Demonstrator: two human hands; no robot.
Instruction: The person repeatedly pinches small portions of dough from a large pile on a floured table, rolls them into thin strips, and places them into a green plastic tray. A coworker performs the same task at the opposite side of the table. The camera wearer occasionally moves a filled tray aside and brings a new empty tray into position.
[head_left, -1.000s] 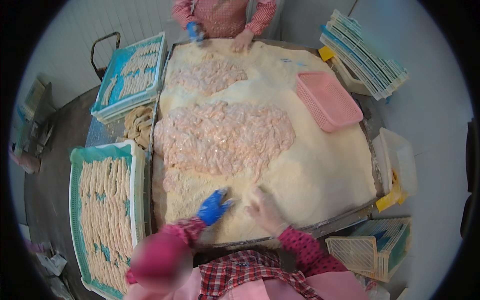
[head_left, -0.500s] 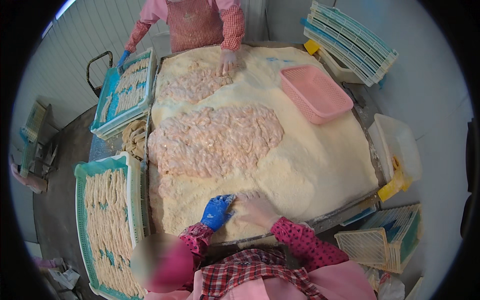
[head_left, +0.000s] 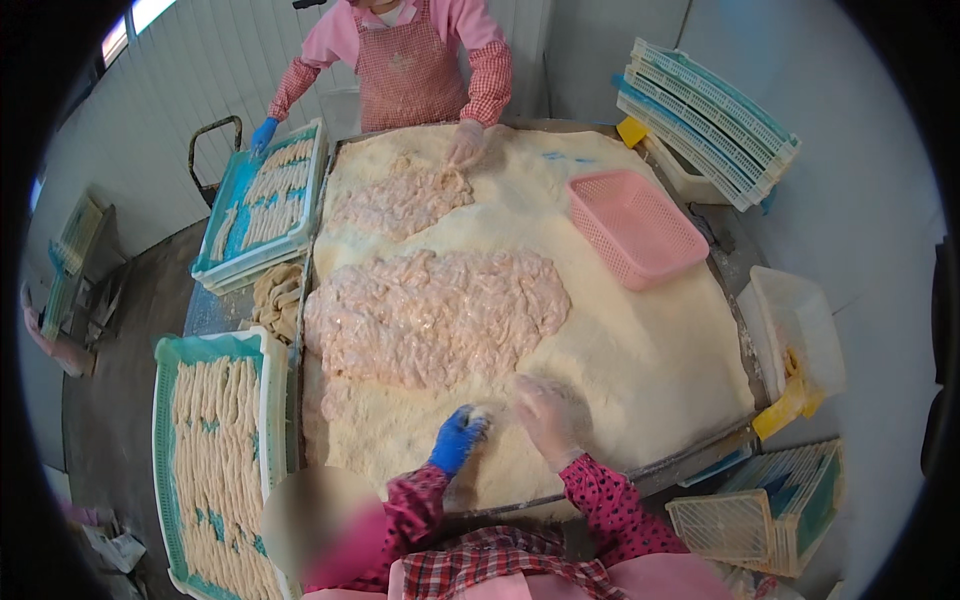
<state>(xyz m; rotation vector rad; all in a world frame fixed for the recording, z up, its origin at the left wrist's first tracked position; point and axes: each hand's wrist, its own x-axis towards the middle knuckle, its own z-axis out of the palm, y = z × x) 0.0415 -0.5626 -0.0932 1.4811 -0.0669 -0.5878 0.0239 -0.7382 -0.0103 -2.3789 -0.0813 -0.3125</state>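
Blue-gloved left hand: the left hand rests low on the pale powder, with fingers bent inward; something whitish is at the fingertips, but I cannot tell if it is pinched or is only powder.
Pale right hand: the right hand is on the powder just beside the left one, not touching it; its fingers are extended, loosely spread, and directed forward and a little to the left.
Pink heap: the big heap of wet pink pieces lies in front of both hands, more to their left. Its long axis goes from left to right, across the hands. The right fingertips seem a little nearer to its edge, while the left hand is more in line with its middle.
Further ahead: a smaller pink heap, and behind it a co-worker in a checked apron.
Left of the hands: a tray of pale strips, beside the surface.
Right and ahead: an empty-looking pink basket, well apart from the hands.
Writing: I can read no brand, no label and no words.
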